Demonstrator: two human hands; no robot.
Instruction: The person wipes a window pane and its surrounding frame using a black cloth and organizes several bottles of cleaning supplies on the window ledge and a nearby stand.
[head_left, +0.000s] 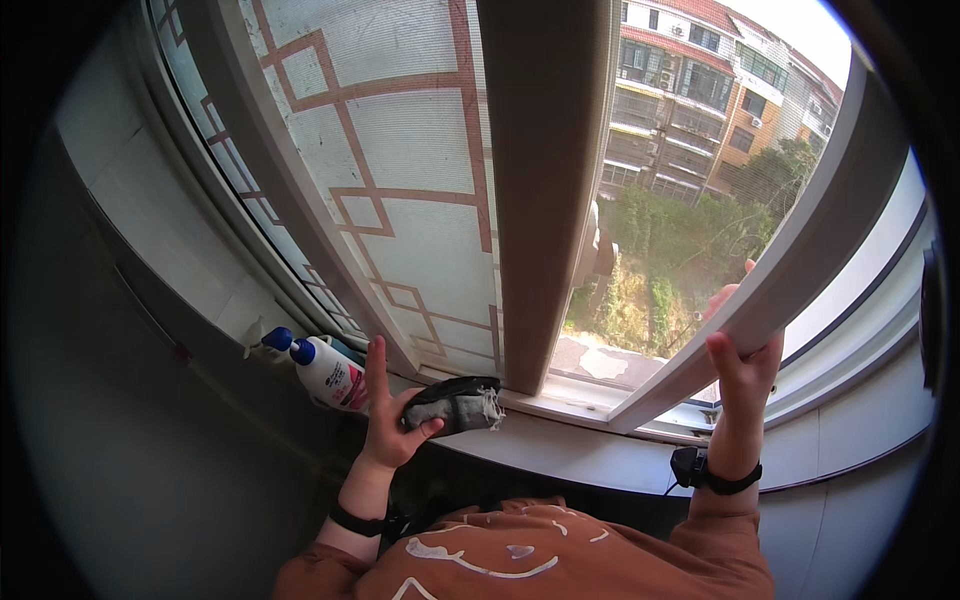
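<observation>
Over the windowsill (517, 442), my left hand (391, 429) holds a folded grey and black cloth (450, 409) with frayed white threads at its right end. The thumb lies across the cloth, and the index finger points up, apart from it. On the right, my right hand (746, 375) grips the edge of a sliding window sash frame (799, 247). Its thumb is on the near side, and some fingertips show behind the frame. A broad window frame post (551, 187) stands between my hands.
A white pump bottle with a blue top (330, 371) stands on the sill beside my left hand, near other containers partly hidden behind it. A frosted pane with a brown lattice pattern (420, 142) is at the left. Through the window, a building (682, 105) and shrubs (690, 232) are visible.
</observation>
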